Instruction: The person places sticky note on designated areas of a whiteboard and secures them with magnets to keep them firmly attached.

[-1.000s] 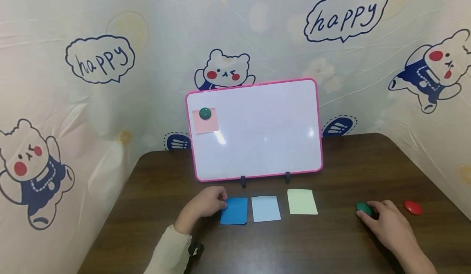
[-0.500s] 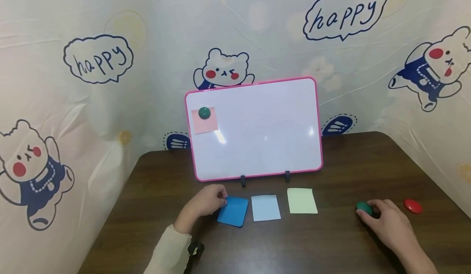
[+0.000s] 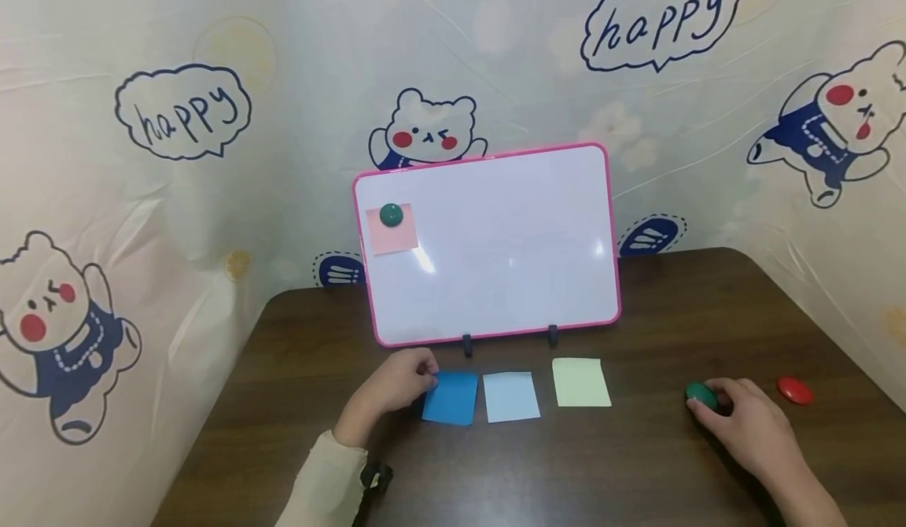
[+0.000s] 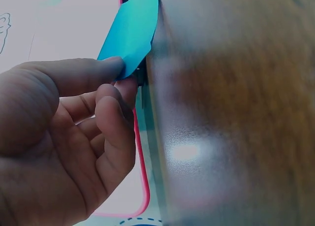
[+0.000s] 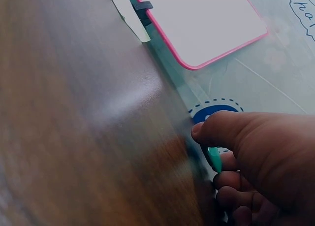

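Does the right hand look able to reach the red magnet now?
Probably yes: the red magnet lies close beside the right hand, nothing visible between them, though that hand grips a green magnet.

The left grip (image 4: 69, 137) pinches a blue sheet (image 4: 132, 31) at one corner.

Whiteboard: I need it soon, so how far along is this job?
Looks done: the pink note, on the whiteboard under a green magnet. In hand: the left hand pinches the blue note; the right hand grips another green magnet. Probably left: the light blue note, pale green note and red magnet, all on the table.
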`<state>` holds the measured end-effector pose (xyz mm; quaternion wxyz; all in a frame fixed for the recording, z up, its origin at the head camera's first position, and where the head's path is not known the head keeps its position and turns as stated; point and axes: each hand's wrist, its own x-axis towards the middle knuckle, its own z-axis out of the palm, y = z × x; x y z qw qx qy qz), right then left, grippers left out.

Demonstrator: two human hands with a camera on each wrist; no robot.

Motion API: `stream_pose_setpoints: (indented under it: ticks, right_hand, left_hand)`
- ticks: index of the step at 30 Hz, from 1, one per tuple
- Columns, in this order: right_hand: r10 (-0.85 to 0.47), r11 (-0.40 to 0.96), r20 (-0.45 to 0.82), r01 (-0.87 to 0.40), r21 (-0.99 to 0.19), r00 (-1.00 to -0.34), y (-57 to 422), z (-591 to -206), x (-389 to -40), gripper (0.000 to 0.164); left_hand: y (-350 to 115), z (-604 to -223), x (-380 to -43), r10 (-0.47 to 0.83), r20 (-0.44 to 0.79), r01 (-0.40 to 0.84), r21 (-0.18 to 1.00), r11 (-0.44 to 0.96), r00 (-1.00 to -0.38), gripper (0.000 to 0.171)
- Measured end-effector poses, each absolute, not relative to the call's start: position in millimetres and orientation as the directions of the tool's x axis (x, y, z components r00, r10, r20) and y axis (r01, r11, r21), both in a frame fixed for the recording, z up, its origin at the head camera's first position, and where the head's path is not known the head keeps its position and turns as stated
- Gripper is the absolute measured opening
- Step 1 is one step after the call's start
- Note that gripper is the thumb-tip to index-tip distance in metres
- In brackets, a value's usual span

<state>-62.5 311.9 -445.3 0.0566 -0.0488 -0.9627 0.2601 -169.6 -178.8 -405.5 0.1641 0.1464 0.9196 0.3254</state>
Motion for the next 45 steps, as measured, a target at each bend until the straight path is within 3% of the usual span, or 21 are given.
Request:
stream_pose_setpoints:
  ticks: [30, 45]
  right_hand:
    - [0.131, 0.862, 0.059, 0.084, -0.500, -0.990, 318.2, -437.8, -64.1, 0.055]
    - [0.132, 0.848, 0.045, 0.090, -0.522, -0.990, 312.8, -446.3, -61.7, 0.055]
  left_hand:
    - [-174.6, -398.6, -176.4, 0.313, -0.181, 0.088, 0.727, 0.681, -0.932, 0.009]
    - [-170.9, -384.7, -190.0, 0.216, -0.065, 0.080, 0.796, 0.600, -0.974, 0.013]
